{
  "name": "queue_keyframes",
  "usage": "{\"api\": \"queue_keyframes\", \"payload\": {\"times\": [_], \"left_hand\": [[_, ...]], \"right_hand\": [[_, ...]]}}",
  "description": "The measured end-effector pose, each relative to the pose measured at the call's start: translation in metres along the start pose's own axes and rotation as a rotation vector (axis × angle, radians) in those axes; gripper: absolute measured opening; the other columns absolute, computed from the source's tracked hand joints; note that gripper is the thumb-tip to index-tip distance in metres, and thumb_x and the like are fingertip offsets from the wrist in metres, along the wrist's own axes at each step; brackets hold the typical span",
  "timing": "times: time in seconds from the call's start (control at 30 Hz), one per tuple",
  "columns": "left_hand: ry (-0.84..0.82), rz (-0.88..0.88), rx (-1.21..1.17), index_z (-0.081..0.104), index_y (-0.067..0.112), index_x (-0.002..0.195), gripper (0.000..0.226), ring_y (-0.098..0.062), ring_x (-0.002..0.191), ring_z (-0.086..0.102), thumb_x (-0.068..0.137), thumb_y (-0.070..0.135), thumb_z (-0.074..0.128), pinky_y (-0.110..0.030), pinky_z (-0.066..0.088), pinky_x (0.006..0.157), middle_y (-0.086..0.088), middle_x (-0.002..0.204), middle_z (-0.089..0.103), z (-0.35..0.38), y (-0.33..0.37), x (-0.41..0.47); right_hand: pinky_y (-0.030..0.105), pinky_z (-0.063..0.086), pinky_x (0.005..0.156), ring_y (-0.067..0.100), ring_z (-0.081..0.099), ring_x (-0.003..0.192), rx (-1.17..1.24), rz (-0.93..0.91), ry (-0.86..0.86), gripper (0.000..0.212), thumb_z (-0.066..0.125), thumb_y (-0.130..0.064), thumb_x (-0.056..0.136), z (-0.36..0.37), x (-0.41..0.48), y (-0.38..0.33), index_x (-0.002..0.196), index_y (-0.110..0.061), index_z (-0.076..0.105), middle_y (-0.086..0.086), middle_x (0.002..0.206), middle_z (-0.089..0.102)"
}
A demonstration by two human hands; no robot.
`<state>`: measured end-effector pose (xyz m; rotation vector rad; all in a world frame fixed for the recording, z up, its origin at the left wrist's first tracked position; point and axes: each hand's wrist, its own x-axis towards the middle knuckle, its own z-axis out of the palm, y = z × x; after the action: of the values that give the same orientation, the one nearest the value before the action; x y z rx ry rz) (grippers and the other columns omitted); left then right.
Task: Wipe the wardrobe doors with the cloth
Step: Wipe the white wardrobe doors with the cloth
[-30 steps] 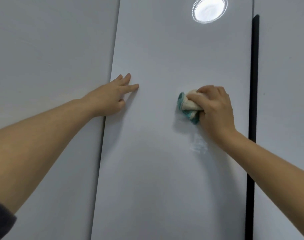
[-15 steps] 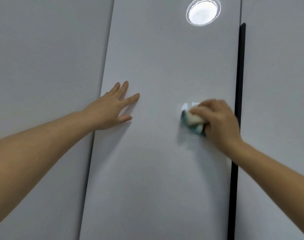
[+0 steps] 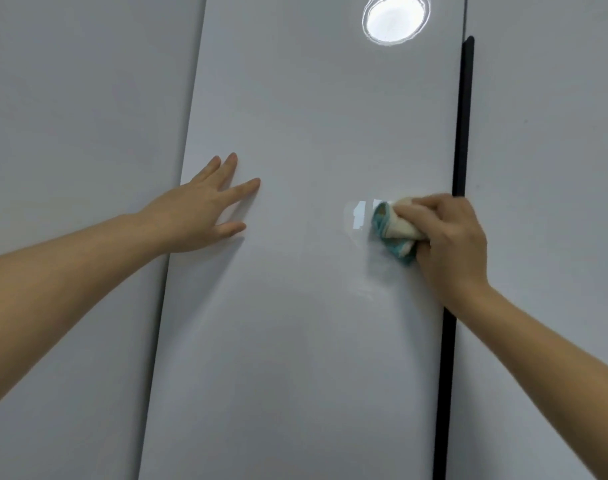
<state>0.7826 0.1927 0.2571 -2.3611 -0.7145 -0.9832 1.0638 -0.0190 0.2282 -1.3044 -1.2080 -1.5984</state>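
A glossy white wardrobe door (image 3: 295,341) fills the middle of the view. My right hand (image 3: 451,240) grips a bunched cream and teal cloth (image 3: 396,233) and presses it against the door near its right edge. A faint wet smear shows on the door just left of and below the cloth. My left hand (image 3: 202,209) lies flat on the same door near its left edge, fingers spread and straight.
Another white door (image 3: 70,133) stands to the left, and a further one (image 3: 545,133) to the right. A black vertical strip (image 3: 463,116) runs along the gap at the middle door's right edge. A round lamp reflection (image 3: 396,17) glares near the top.
My right hand has slid the cloth down and toward the door's right edge, leaving a damp streak. My left hand's fingers have spread wider on the door.
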Motion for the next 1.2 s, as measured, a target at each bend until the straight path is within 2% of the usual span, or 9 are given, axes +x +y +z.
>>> {"api": "queue_keyframes", "payload": {"times": [0.1, 0.2, 0.3, 0.47, 0.57, 0.8, 0.9, 1.07, 1.2], "left_hand": [[0.006, 0.007, -0.001, -0.003, 0.045, 0.148, 0.070, -0.012, 0.146, -0.016, 0.094, 0.051, 0.040, -0.040, 0.025, 0.115, 0.005, 0.158, -0.021, 0.003, 0.004, -0.001], [0.018, 0.010, 0.002, -0.003, 0.044, 0.148, 0.070, -0.013, 0.146, -0.014, 0.094, 0.050, 0.041, -0.040, 0.025, 0.115, 0.003, 0.158, -0.020, 0.004, 0.003, -0.004], [0.058, -0.002, 0.025, -0.003, 0.043, 0.149, 0.070, -0.017, 0.147, -0.012, 0.095, 0.048, 0.041, -0.041, 0.029, 0.112, 0.001, 0.159, -0.018, 0.005, 0.000, -0.005], [0.084, -0.076, -0.022, 0.000, 0.042, 0.149, 0.068, -0.022, 0.148, -0.008, 0.096, 0.041, 0.043, -0.045, 0.027, 0.113, -0.005, 0.159, -0.015, 0.012, -0.016, -0.007], [0.073, -0.082, -0.049, 0.001, 0.042, 0.150, 0.068, -0.023, 0.148, -0.007, 0.097, 0.040, 0.043, -0.045, 0.025, 0.115, -0.006, 0.159, -0.013, 0.014, -0.020, -0.009], [0.073, -0.107, -0.072, 0.006, 0.035, 0.151, 0.066, -0.024, 0.148, -0.004, 0.097, 0.037, 0.045, -0.040, 0.018, 0.117, -0.010, 0.159, -0.009, 0.011, -0.014, -0.013], [0.073, -0.126, -0.081, 0.010, 0.031, 0.152, 0.065, -0.025, 0.148, -0.001, 0.098, 0.035, 0.045, -0.040, 0.017, 0.117, -0.013, 0.159, -0.006, 0.013, -0.011, -0.018], [0.077, -0.107, -0.058, 0.010, 0.025, 0.152, 0.062, -0.028, 0.147, 0.004, 0.099, 0.028, 0.042, -0.040, 0.020, 0.117, -0.016, 0.158, 0.000, 0.022, -0.014, -0.024], [0.058, -0.085, -0.076, 0.014, 0.024, 0.152, 0.056, -0.030, 0.147, 0.005, 0.101, 0.016, 0.036, -0.041, 0.024, 0.115, -0.017, 0.158, 0.003, 0.020, -0.017, -0.022]], "right_hand": [[0.031, 0.044, 0.063, 0.027, 0.048, 0.082, 0.012, -0.040, -0.044, 0.043, 0.068, 0.004, 0.069, -0.006, -0.062, -0.009, 0.104, -0.020, 0.074, 0.002, 0.100, 0.060], [0.031, 0.044, 0.063, 0.025, 0.048, 0.079, 0.057, -0.189, -0.119, 0.028, 0.063, -0.014, 0.077, -0.010, -0.118, -0.020, 0.102, -0.022, 0.074, -0.001, 0.102, 0.056], [0.031, 0.042, 0.060, 0.023, 0.047, 0.079, 0.080, -0.301, -0.202, 0.029, 0.059, -0.017, 0.080, -0.010, -0.144, -0.028, 0.106, -0.028, 0.064, -0.003, 0.104, 0.053], [0.031, 0.032, 0.063, 0.025, 0.046, 0.080, 0.059, -0.283, -0.146, 0.036, 0.056, -0.005, 0.071, 0.000, -0.101, -0.033, 0.097, -0.024, 0.072, 0.004, 0.095, 0.062], [0.030, 0.033, 0.063, 0.025, 0.043, 0.082, 0.064, -0.214, -0.066, 0.036, 0.064, 0.001, 0.066, 0.020, -0.049, -0.046, 0.092, -0.021, 0.075, 0.008, 0.090, 0.063], [0.038, 0.038, 0.064, 0.028, 0.048, 0.080, 0.122, -0.083, 0.045, 0.025, 0.062, -0.005, 0.075, 0.056, -0.004, -0.088, 0.088, -0.022, 0.074, 0.006, 0.090, 0.061], [0.035, 0.036, 0.061, 0.028, 0.049, 0.077, 0.133, -0.194, -0.008, 0.021, 0.057, -0.015, 0.082, 0.057, -0.038, -0.103, 0.090, -0.022, 0.074, 0.008, 0.089, 0.063], [0.033, 0.030, 0.062, 0.024, 0.046, 0.074, 0.175, -0.552, -0.213, 0.014, 0.058, -0.016, 0.089, 0.058, -0.125, -0.132, 0.090, -0.022, 0.070, 0.004, 0.090, 0.065], [0.032, 0.034, 0.059, 0.024, 0.051, 0.069, 0.180, -0.699, -0.235, 0.013, 0.060, -0.015, 0.089, 0.063, -0.120, -0.136, 0.085, -0.023, 0.068, 0.002, 0.086, 0.063]]}}
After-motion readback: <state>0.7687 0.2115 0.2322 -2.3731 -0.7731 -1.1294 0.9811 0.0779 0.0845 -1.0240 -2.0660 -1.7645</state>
